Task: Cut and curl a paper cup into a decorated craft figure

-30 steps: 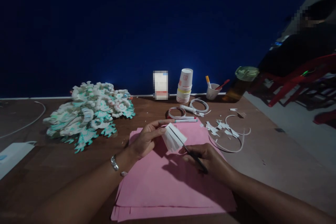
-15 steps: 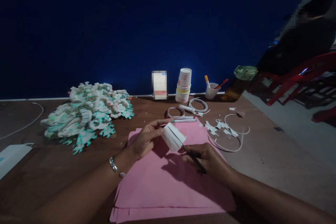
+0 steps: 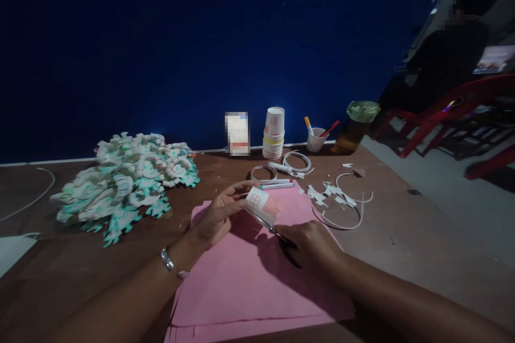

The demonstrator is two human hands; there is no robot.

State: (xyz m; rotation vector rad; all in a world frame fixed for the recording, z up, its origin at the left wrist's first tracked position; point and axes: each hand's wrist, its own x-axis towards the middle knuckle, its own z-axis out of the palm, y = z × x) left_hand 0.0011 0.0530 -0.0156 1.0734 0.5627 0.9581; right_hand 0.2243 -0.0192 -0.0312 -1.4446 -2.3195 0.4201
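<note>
My left hand pinches the edge of a white paper cup with a red print on its side, tilted above the pink paper sheets. In my right hand is a pair of scissors with dark handles. Its blades lie along the lower edge of the cup; whether they are closed on the paper I cannot tell. Just past the hands lie capped markers and a cut cup ring.
To the left is a heap of cut paper shapes with green edges. Stacked paper cups, a cup of pens and a green-lidded jar stand along the back. White paper scraps lie right. A person sits beyond.
My left hand has turned the cup, so its printed outside now faces me instead of the plain white side. The scissors have shifted to the cup's lower edge. The view has moved slightly right.
</note>
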